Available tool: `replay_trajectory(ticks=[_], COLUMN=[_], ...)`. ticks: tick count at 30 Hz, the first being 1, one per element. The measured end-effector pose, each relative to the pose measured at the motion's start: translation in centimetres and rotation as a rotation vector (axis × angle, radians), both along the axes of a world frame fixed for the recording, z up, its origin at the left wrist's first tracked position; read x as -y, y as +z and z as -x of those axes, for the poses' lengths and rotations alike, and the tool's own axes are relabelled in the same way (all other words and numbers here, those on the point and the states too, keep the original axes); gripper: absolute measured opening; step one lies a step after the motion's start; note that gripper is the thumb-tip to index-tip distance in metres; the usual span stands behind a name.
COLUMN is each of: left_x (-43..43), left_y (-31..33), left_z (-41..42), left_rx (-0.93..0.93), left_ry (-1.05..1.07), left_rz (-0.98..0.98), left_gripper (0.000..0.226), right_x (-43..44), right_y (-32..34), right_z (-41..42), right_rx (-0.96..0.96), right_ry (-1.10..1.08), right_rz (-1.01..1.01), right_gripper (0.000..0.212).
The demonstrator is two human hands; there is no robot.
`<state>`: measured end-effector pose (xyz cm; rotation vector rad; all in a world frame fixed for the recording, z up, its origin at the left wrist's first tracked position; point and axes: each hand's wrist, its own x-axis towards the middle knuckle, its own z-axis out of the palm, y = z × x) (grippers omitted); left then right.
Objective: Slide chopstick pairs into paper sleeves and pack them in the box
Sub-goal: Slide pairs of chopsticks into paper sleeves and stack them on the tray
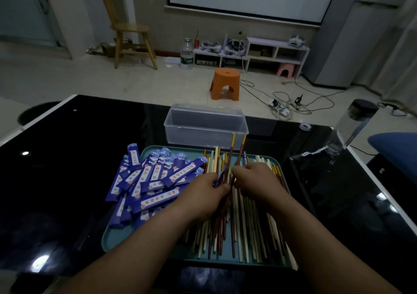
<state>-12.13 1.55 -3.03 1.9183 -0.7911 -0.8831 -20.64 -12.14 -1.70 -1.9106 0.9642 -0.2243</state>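
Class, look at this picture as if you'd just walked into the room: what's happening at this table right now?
A person works over a teal tray on a black table. The left hand pinches a blue paper sleeve, and the right hand holds a brown chopstick pair at its mouth, yellow tips pointing away. More sleeves lie piled on the tray's left and loose chopsticks on its right. The clear box behind looks empty.
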Motion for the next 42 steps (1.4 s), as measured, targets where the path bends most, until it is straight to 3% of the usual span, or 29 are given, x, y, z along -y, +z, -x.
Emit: replay_trajectory(ticks=[8, 11, 14, 16, 20, 22, 28, 42], left_x=[-0.7, -1.0, -0.8, -0.9, -0.9, -0.8, -1.0, -1.1], left_y=[1.5, 1.9, 1.7, 1.7, 1.0, 0.7, 1.0, 0.5], left_z=[0.0, -0.1, -0.5, -0.7, -0.2, -0.3, -0.5, -0.8], left_rx=[-0.263, -0.370, -0.470, -0.336, 0.140, 0.234, 0.270, 0.265], left_ry=[-0.107, -0.124, -0.011, 0.005, -0.053, -0.062, -0.093, -0.122], left_rz=[0.111, 0.123, 0.182, 0.178, 0.245, 0.294, 0.327, 0.305], left_gripper=[0.027, 0.046, 0.059, 0.055, 0.021, 0.017, 0.014, 0.017], right_x=[0.2, 0.4, 1.0, 1.5, 2.1, 2.2, 3.1, 3.4], right_y=[0.6, 1.2, 2.5, 3.4, 4.5, 5.0, 6.3, 5.8], right_z=[0.7, 0.9, 1.5, 2.3, 4.1, 4.8, 5.2, 4.9], right_rx=[0.280, 0.297, 0.417, 0.504, 0.641, 0.705, 0.840, 0.739], right_ry=[0.073, 0.024, -0.130, -0.198, -0.252, -0.265, -0.307, -0.300], right_rz=[-0.476, -0.448, -0.363, -0.338, -0.347, -0.351, -0.336, -0.102], right_gripper=[0.031, 0.031, 0.032, 0.032, 0.032, 0.030, 0.028, 0.030])
